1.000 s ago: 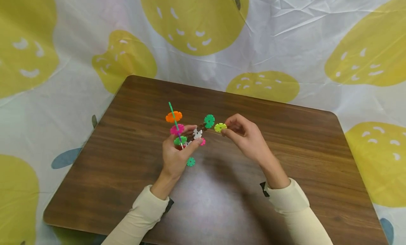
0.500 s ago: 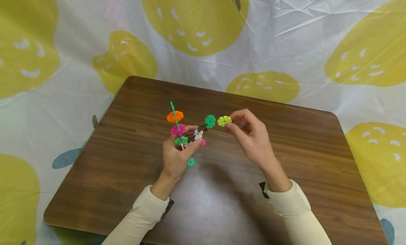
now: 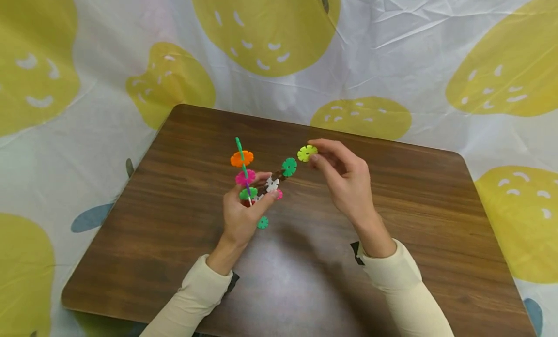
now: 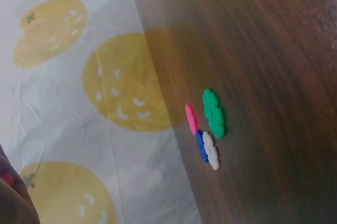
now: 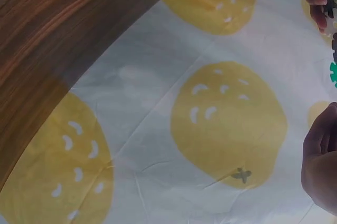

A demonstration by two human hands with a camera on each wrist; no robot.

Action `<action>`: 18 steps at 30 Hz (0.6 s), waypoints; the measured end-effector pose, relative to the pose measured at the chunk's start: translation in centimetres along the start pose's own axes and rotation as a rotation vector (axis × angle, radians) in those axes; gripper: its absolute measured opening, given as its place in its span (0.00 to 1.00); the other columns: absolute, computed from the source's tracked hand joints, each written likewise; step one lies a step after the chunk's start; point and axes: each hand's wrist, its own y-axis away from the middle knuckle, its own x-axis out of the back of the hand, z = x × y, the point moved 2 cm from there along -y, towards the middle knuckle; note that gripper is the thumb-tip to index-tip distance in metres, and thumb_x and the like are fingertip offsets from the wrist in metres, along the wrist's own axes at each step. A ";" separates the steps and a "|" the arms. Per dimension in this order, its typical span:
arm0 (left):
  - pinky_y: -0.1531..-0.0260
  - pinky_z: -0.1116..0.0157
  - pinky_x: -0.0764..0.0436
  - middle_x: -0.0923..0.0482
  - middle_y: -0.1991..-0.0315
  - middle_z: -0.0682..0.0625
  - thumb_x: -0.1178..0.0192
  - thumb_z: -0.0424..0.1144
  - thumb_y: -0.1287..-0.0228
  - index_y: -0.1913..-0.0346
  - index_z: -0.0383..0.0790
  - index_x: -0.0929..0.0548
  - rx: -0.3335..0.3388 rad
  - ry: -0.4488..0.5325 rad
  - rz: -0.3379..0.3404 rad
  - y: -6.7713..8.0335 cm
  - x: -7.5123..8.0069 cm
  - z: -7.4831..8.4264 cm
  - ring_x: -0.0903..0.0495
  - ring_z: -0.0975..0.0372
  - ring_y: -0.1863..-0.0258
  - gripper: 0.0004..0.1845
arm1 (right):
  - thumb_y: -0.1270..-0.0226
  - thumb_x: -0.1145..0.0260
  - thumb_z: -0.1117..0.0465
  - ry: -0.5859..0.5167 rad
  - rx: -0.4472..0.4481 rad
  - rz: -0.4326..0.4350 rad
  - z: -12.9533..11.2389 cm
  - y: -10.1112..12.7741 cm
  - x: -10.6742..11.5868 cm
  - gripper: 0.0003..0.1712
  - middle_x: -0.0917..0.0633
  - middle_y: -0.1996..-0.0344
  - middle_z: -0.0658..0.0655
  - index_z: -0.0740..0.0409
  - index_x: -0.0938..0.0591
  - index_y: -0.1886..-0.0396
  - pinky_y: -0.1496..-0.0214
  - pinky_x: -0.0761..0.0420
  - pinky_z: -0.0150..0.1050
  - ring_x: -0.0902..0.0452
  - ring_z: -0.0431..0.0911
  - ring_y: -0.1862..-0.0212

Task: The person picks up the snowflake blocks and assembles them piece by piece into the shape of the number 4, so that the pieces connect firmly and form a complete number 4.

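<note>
The left hand (image 3: 241, 211) holds a toy made of joined discs above the brown worktop (image 3: 392, 196); its grip curls round the middle, thumb on the near side. Maybe it holds there so the toy stays steady and both ends stick out free. The right hand (image 3: 348, 182) pinches one yellow disc (image 3: 307, 153) by its edge, with thumb and fingertips, which likely keeps most of its notches uncovered. The yellow disc is near the dark green disc (image 3: 289, 167) at the toy's far end, but they look apart. Now I count: one yellow disc, one orange disc (image 3: 241, 158), two pink discs (image 3: 246, 177) and three green faces, counting the dark green disc and a low green disc (image 3: 263, 222). One more green strip (image 3: 239, 145) stands edge-on at the top. I see two white discs (image 3: 272, 184), but fingers hide parts, so more may be there. I cannot count the brown discs (image 3: 279, 174).
</note>
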 end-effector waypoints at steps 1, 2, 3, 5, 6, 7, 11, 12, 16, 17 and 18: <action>0.60 0.65 0.18 0.19 0.57 0.38 0.34 0.27 0.52 0.55 0.30 0.20 -0.001 -0.001 0.001 0.0 0.0 0.1 0.19 0.55 0.60 0.18 | 0.43 0.38 0.73 -0.003 0.002 0.000 0.0 0.0 -0.1 0.13 0.17 0.72 0.65 0.67 0.20 0.56 0.66 0.18 0.34 0.20 0.45 0.70; 0.59 0.65 0.18 0.19 0.57 0.39 0.34 0.27 0.52 0.55 0.30 0.20 -0.004 -0.008 0.002 0.0 0.1 0.1 0.20 0.56 0.59 0.18 | 0.42 0.38 0.73 -0.004 0.003 -0.001 -0.1 -0.1 -0.1 0.13 0.17 0.71 0.65 0.67 0.20 0.56 0.65 0.18 0.35 0.20 0.46 0.70; 0.60 0.66 0.18 0.19 0.57 0.39 0.34 0.27 0.52 0.55 0.30 0.20 -0.006 -0.011 0.004 0.0 0.1 0.2 0.20 0.56 0.60 0.17 | 0.42 0.38 0.73 -0.004 0.006 -0.001 -0.1 -0.1 -0.2 0.13 0.17 0.71 0.65 0.67 0.20 0.56 0.65 0.18 0.37 0.20 0.47 0.70; 0.60 0.66 0.18 0.19 0.57 0.39 0.34 0.26 0.52 0.55 0.30 0.20 -0.006 -0.013 0.005 0.0 0.1 0.3 0.20 0.57 0.60 0.17 | 0.42 0.38 0.73 -0.005 0.007 -0.003 -0.2 -0.1 -0.3 0.12 0.17 0.71 0.64 0.67 0.20 0.56 0.65 0.17 0.39 0.20 0.51 0.70; 0.60 0.67 0.18 0.19 0.57 0.39 0.34 0.26 0.52 0.55 0.30 0.20 -0.006 -0.013 0.007 0.0 0.1 0.3 0.20 0.57 0.60 0.17 | 0.42 0.38 0.73 -0.007 0.007 -0.005 -0.2 -0.2 -0.3 0.12 0.17 0.71 0.65 0.68 0.20 0.56 0.65 0.17 0.39 0.20 0.52 0.70; 0.60 0.67 0.18 0.19 0.57 0.39 0.34 0.26 0.52 0.55 0.30 0.20 -0.007 -0.013 0.007 -0.1 0.2 0.3 0.20 0.57 0.60 0.17 | 0.42 0.38 0.73 -0.009 0.007 -0.004 -0.2 -0.2 -0.3 0.12 0.17 0.71 0.64 0.68 0.20 0.56 0.65 0.17 0.39 0.21 0.54 0.70; 0.60 0.66 0.18 0.20 0.57 0.37 0.35 0.25 0.52 0.55 0.28 0.21 -0.009 0.000 0.006 -0.1 0.2 0.5 0.20 0.57 0.60 0.17 | 0.42 0.38 0.73 -0.017 0.004 0.000 -0.2 -0.3 -0.4 0.12 0.17 0.71 0.65 0.69 0.20 0.57 0.64 0.17 0.37 0.21 0.56 0.70; 0.60 0.66 0.18 0.20 0.57 0.37 0.35 0.25 0.52 0.55 0.28 0.21 -0.007 -0.001 0.004 -0.1 0.2 0.5 0.19 0.57 0.60 0.17 | 0.42 0.39 0.73 -0.021 0.003 0.000 -0.3 -0.3 -0.4 0.12 0.17 0.71 0.65 0.69 0.20 0.57 0.64 0.17 0.37 0.21 0.56 0.70; 0.62 0.67 0.18 0.20 0.57 0.37 0.35 0.25 0.52 0.55 0.28 0.21 0.000 -0.001 0.002 0.0 0.1 0.5 0.19 0.58 0.61 0.17 | 0.42 0.39 0.74 -0.013 0.007 -0.001 -0.2 -0.3 -0.4 0.12 0.17 0.71 0.65 0.68 0.20 0.57 0.64 0.17 0.36 0.20 0.52 0.70; 0.62 0.67 0.18 0.20 0.57 0.37 0.35 0.25 0.52 0.55 0.28 0.21 0.000 -0.001 0.003 0.0 0.1 0.5 0.19 0.58 0.62 0.17 | 0.42 0.39 0.74 -0.010 0.009 -0.001 -0.2 -0.3 -0.4 0.12 0.17 0.71 0.65 0.68 0.20 0.57 0.64 0.17 0.36 0.20 0.50 0.70; 0.63 0.67 0.18 0.20 0.57 0.37 0.35 0.25 0.52 0.55 0.28 0.21 -0.001 0.001 0.002 0.0 0.1 0.5 0.19 0.58 0.62 0.17 | 0.42 0.39 0.74 -0.008 0.011 -0.003 -0.2 -0.3 -0.4 0.12 0.17 0.71 0.64 0.68 0.20 0.57 0.64 0.17 0.36 0.20 0.49 0.70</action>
